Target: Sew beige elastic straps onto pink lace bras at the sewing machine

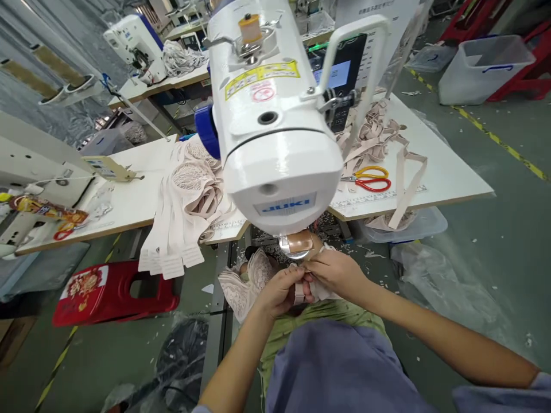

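Note:
A beige lace bra (pixel 241 291) hangs over my lap, below the head of a white sewing machine (pixel 282 172). My left hand (pixel 279 291) is closed on a part of the bra, with a short piece of its strap (pixel 299 293) showing by the fingers. My right hand (pixel 338 271) pinches the bra close to the left fingertips, and more pale fabric (pixel 319 290) shows beneath it. Both hands meet just under the machine's needle area, near a shiny rounded metal part (pixel 297 245). The exact spot between the fingertips is too small to make out.
Beige lace pieces with long straps (pixel 189 195) are stacked left of the machine. On the right lie loose straps (pixel 374 135) and red-and-yellow-handled scissors (pixel 372 179). A red stool (pixel 116 292) is at lower left. A clear plastic bin (pixel 424 223) sits below the right tabletop.

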`<state>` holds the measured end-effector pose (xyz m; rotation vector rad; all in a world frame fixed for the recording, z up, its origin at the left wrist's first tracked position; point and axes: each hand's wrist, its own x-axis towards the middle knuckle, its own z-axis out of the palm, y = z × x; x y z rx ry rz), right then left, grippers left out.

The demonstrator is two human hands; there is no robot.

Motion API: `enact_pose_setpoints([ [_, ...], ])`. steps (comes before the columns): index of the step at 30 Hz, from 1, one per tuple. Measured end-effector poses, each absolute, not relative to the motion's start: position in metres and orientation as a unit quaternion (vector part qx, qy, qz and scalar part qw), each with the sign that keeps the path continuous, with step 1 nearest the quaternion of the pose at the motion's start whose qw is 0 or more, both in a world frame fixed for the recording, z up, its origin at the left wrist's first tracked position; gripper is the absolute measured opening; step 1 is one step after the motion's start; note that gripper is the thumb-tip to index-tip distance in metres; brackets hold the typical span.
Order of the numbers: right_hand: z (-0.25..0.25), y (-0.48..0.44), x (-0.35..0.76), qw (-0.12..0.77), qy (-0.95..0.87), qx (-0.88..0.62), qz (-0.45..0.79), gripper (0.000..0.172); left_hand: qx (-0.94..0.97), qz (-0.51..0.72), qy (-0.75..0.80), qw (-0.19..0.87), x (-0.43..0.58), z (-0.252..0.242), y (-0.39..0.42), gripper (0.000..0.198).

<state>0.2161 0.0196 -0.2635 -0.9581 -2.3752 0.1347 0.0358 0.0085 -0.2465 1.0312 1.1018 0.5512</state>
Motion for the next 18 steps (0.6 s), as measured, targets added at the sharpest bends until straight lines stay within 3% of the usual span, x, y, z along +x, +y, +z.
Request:
enact_pose_setpoints([
  [6,-0.261,0.016,0.222,0.388,-0.793,-0.447,0.141,0.021,0.416,0.346,0.495,0.68,0.035,-0.256,-0.002,0.053],
  [9,-0.262,0.009,0.217,0.359,-0.789,-0.467,0.175,0.021,0.446,0.366,0.509,0.639,0.035,-0.252,-0.008,0.047],
  [14,-0.259,0.003,0.21,0.377,-0.774,-0.493,0.123,0.026,0.497,0.374,0.537,0.57,0.039,-0.241,-0.012,0.041],
  [18,-0.25,0.003,0.211,0.317,-0.789,-0.487,0.198,0.022,0.544,0.355,0.563,0.511,0.045,-0.234,-0.014,0.036],
])
